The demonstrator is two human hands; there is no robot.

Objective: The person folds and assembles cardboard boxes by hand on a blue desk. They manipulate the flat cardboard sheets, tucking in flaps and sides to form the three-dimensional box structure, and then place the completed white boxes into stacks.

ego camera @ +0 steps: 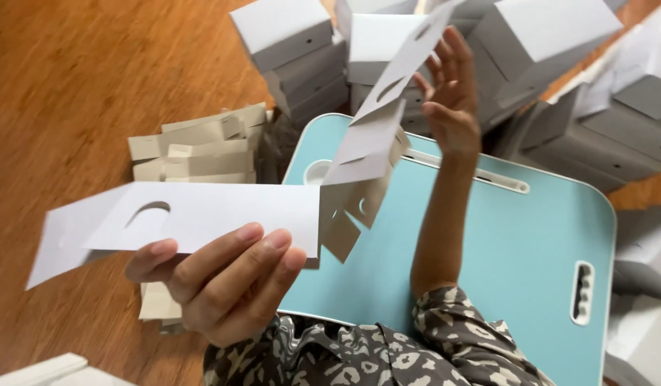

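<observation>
My left hand [223, 282] grips the near end of a flat white cardboard box blank [223, 211] with a half-moon cutout, thumb on top and fingers beneath. The blank bends upward near the middle and rises to the right. My right hand [452, 100], fingers spread, touches the blank's raised far panel [395, 78] from behind. Both hands hover above a light blue lap table [516, 243]. Flaps of the blank hang down over the table's left part.
A pile of flat folded blanks [201, 150] lies on the wooden floor [66, 93] to the left. Stacks of assembled white and grey boxes [294, 50] stand beyond the table and along the right side [616, 121]. More white boxes sit at the right edge.
</observation>
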